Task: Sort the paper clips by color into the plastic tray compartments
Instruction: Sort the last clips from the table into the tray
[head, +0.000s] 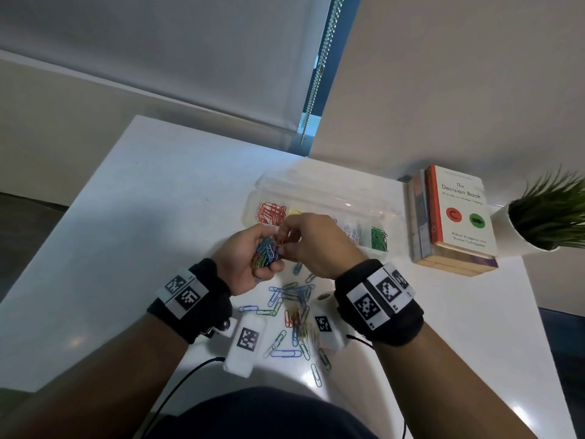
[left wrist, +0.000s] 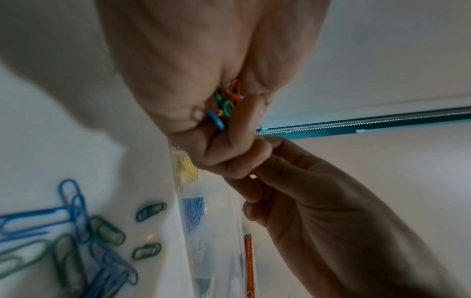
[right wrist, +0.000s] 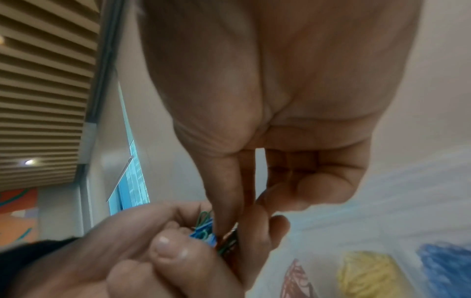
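My left hand [head: 264, 251] is cupped round a bunch of mixed-colour paper clips [head: 267, 253], also seen as a bunch [left wrist: 225, 102] in the left wrist view. Thumb and forefinger of my right hand [head: 285, 239] pinch one clip at the bunch's top edge; it looks red. The right wrist view shows those fingertips [right wrist: 224, 223] dug into the bunch [right wrist: 203, 231]. Just behind the hands lies the clear plastic tray [head: 319, 198], holding red clips [head: 272, 213], yellow clips [right wrist: 369, 272], blue clips [right wrist: 446, 266], white clips [head: 353, 232] and green clips [head: 378, 239]. My right hand hides the blue compartment in the head view.
Several loose clips [head: 294, 312], mostly blue and green, are scattered on the white table [head: 126, 248] between my wrists. A stack of books [head: 452, 217] and a potted plant [head: 538, 223] stand right of the tray. The table's left edge runs diagonally.
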{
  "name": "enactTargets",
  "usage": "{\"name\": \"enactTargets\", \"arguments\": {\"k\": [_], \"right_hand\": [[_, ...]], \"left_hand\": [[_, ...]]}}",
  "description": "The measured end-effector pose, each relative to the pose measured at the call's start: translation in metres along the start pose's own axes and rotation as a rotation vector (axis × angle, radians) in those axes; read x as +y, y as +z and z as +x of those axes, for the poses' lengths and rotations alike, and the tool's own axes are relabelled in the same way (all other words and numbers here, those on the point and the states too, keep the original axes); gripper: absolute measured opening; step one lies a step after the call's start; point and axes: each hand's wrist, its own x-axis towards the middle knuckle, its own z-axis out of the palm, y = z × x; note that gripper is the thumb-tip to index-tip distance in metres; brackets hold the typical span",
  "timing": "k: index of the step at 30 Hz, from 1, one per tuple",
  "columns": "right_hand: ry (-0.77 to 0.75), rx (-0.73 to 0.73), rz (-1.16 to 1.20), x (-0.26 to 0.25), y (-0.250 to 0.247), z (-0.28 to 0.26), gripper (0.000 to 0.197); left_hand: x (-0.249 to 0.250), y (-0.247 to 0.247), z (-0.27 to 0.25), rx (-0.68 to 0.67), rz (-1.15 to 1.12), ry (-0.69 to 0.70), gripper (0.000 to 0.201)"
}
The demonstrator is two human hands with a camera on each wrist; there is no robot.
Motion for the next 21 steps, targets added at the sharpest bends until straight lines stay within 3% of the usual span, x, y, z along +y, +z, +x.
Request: {"name": "enactTargets", "arguments": {"k": [12,17,21], "right_hand": [[0.147,0.155,0.660,0.005,-0.018,-0.005,0.013],[0.162,0.142,0.762,-0.001,-0.017,0.001,0.012],[0.183,0.136,0.839,-0.004,-0.012,0.002,0.013]], "left_hand": [[0.006,-0.005,-0.005,0.053,-0.001,0.002,0.024],[0.006,-0.007,-0.005,0.059,-0.017,0.053,0.029],[0.005,-0.006,-0.007,0.060,0.074,0.155,0.017]]}}
